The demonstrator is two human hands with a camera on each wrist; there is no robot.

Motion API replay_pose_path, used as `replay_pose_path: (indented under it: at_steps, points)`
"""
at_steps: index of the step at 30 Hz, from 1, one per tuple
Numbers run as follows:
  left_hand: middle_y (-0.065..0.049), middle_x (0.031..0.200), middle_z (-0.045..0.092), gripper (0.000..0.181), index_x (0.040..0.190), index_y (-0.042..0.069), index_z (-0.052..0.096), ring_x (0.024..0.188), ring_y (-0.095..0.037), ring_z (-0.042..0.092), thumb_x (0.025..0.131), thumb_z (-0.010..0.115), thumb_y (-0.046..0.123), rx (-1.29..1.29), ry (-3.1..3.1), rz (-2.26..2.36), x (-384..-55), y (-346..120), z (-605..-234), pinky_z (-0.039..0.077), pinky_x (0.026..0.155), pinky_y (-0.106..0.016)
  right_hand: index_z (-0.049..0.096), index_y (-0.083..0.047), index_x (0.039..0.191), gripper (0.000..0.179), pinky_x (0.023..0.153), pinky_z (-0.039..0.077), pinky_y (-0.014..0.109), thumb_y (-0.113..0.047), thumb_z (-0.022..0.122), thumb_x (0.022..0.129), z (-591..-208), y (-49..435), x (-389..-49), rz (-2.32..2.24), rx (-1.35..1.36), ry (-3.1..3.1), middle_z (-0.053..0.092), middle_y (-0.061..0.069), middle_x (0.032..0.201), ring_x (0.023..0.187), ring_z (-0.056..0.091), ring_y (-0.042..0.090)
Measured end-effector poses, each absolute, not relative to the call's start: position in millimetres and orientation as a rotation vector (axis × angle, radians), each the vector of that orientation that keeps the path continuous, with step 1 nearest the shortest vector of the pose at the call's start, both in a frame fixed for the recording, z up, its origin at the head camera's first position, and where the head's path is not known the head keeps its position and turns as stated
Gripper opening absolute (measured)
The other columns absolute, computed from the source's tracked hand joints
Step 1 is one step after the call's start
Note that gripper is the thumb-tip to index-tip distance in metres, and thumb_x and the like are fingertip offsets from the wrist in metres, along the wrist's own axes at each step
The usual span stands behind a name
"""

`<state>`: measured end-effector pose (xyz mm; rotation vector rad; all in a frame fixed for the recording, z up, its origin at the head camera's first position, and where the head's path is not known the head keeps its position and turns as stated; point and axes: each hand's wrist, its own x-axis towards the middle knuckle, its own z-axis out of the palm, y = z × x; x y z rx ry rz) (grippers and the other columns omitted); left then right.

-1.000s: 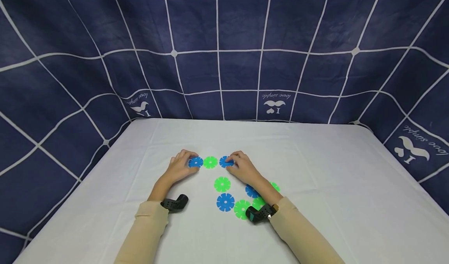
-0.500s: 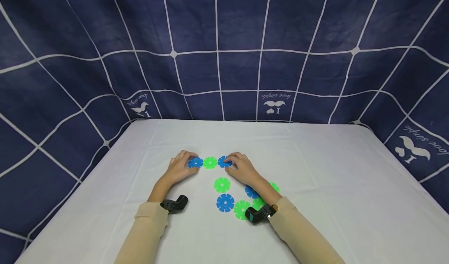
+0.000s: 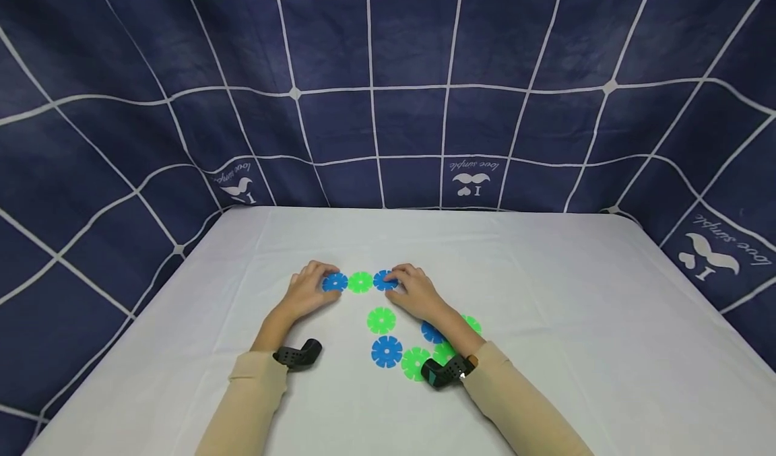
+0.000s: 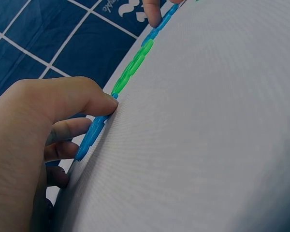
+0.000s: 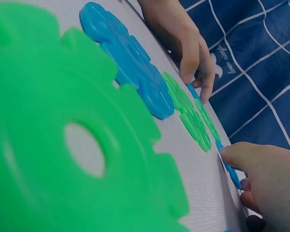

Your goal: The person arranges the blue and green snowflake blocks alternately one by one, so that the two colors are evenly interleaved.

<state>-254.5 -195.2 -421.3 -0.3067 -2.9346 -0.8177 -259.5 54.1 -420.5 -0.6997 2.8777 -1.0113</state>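
Observation:
Three notched plastic discs lie in a row on the white cloth: a blue disc (image 3: 335, 282), a green disc (image 3: 360, 282) and a second blue disc (image 3: 379, 281). My left hand (image 3: 306, 291) holds the left blue disc, thumb at its near edge and fingers at its far edge. At the other end, my right hand (image 3: 419, 294) grips the right blue disc between thumb and fingers, covering part of it. The green disc sits between them, its rims close against or touching both blue ones. In the left wrist view, the row appears edge-on, flat on the cloth.
Nearer me lie more loose discs: a green one (image 3: 381, 320), a blue one (image 3: 386, 352) and a green one (image 3: 415, 364). Others, including a blue disc (image 3: 431, 333), are partly hidden under my right forearm. A dark blue checked curtain (image 3: 412, 119) hangs behind the white-covered table (image 3: 545, 375).
My right hand has slid the right blue disc leftward, closing the gap to the green disc. My left hand keeps its hold on the left blue disc.

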Motion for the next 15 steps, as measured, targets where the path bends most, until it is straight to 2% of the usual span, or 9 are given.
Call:
replay_pose_path:
  at_steps: [6, 10, 12, 15]
  points:
    - [-0.008, 0.115, 0.05, 0.047, 0.117, 0.013, 0.055, 0.108, -0.024, 0.046, 0.075, 0.064, 0.032, -0.304, -2.93, -0.812, -255, -195, -420, 0.027, 0.08, -0.037, 0.058, -0.017, 0.119, 0.035, 0.102, 0.028, 0.048, -0.03, 0.056, 0.087, -411, 56, -254, -1.027, -0.671, 2.825, 0.044, 0.011, 0.134, 0.123, 0.04, 0.03]
    - [-0.009, 0.115, 0.05, 0.048, 0.117, 0.012, 0.055, 0.107, -0.024, 0.046, 0.074, 0.064, 0.032, -0.293, -2.926, -0.807, -254, -197, -419, 0.027, 0.081, -0.037, 0.057, -0.017, 0.119, 0.035, 0.099, 0.034, 0.045, -0.029, 0.056, 0.087, -405, 56, -249, -1.067, -0.662, 2.789, 0.045, 0.008, 0.132, 0.117, 0.046, 0.025]
    - [-0.009, 0.114, 0.05, 0.048, 0.117, 0.012, 0.055, 0.107, -0.025, 0.046, 0.074, 0.064, 0.031, -0.296, -2.926, -0.804, -254, -198, -419, 0.027, 0.08, -0.037, 0.058, -0.017, 0.117, 0.033, 0.095, 0.038, 0.042, -0.028, 0.056, 0.087, -402, 57, -245, -1.088, -0.648, 2.789, 0.048, 0.007, 0.126, 0.11, 0.048, 0.022]
    - [-0.009, 0.114, 0.05, 0.047, 0.117, 0.012, 0.055, 0.107, -0.024, 0.046, 0.074, 0.064, 0.031, -0.293, -2.932, -0.81, -254, -197, -419, 0.027, 0.079, -0.036, 0.062, -0.015, 0.109, 0.025, 0.085, 0.042, 0.037, -0.024, 0.057, 0.087, -399, 59, -239, -1.102, -0.668, 2.799, 0.053, 0.005, 0.109, 0.097, 0.049, 0.017]
